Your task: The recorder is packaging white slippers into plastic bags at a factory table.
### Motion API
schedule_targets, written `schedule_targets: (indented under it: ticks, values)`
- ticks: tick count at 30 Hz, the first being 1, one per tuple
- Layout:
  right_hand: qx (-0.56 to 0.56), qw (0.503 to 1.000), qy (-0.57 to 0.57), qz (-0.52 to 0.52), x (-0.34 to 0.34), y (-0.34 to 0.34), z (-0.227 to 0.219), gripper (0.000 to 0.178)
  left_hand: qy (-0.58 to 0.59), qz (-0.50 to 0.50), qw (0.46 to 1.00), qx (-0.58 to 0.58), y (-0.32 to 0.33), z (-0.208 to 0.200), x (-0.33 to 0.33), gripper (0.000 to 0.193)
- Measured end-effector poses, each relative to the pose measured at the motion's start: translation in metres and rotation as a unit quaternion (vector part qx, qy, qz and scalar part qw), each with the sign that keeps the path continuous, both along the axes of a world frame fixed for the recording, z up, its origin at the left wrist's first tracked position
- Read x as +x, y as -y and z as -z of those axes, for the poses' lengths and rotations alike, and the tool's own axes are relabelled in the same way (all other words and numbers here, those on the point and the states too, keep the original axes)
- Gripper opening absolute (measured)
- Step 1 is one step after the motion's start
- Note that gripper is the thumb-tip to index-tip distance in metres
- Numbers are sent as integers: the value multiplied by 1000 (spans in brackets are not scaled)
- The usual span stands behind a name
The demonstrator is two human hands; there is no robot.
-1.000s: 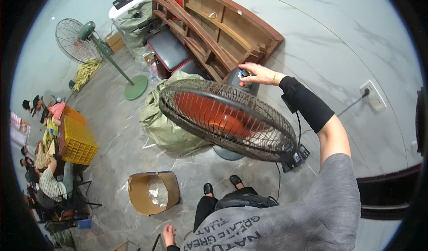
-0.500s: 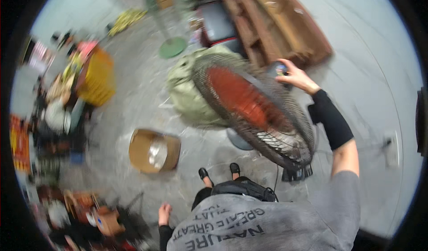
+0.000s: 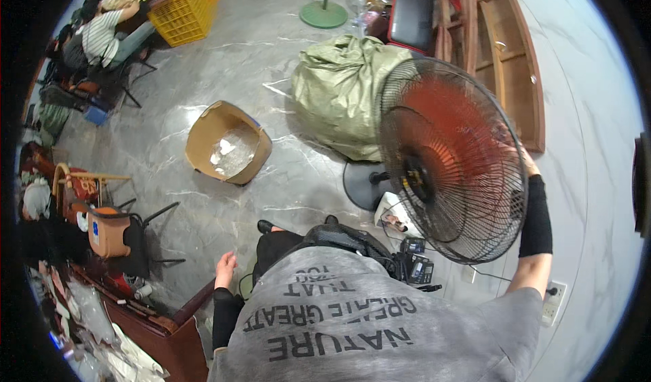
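Observation:
A black floor fan point(image 3: 461, 158) with red blades stands close on my right, its round wire guard tilted and facing up toward me. My right hand point(image 3: 528, 164) is at the fan's far right side. The guard covers most of its fingers, so I cannot see whether it grips the fan. Low on the left, my left hand point(image 3: 226, 269) hangs beside my body with its fingers curled together. What they hold, if anything, is too small to make out. Under the fan shows its round dark base point(image 3: 363, 187).
Beyond the fan bulges a pale green sack point(image 3: 339, 97). An open cardboard box point(image 3: 202, 138) with clear plastic and white scraps inside stands on the floor. A power cord runs to a wall socket point(image 3: 554, 302). Seated people point(image 3: 102, 39) are near a yellow crate point(image 3: 182, 17).
The view has swung round and sharpened. The fan now faces me more fully. My right hand, earlier plainly seen at the fan's back, is now mostly behind the guard.

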State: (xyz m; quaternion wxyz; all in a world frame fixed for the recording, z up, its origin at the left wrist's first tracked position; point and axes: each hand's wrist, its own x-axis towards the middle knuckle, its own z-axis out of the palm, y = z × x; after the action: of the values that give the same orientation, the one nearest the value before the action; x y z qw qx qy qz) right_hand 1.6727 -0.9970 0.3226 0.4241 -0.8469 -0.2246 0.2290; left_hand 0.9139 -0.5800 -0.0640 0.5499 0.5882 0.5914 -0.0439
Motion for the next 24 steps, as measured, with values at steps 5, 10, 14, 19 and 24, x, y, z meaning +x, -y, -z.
schedule_targets:
  ticks: [5, 10, 14, 19, 24]
  values:
    - [-55, 988, 129, -60, -96, -133, -33, 64, 26, -38, 999, -16, -51, 23, -65, 51]
    - [-81, 967, 164, -177, -213, -279, -16, 62, -2, -94, 996, 3, -98, 22, -171, 49]
    - [-102, 937, 190, -276, -314, -396, -17, 61, -16, -163, 986, 15, -139, 27, -266, 49]
    - [-152, 854, 316, -385, -391, -508, -122, 60, 17, -223, 975, -2, -170, 36, -343, 45]
    - [-244, 739, 395, -488, -448, -596, -263, 59, 29, -274, 960, -50, -196, 55, -375, 43]
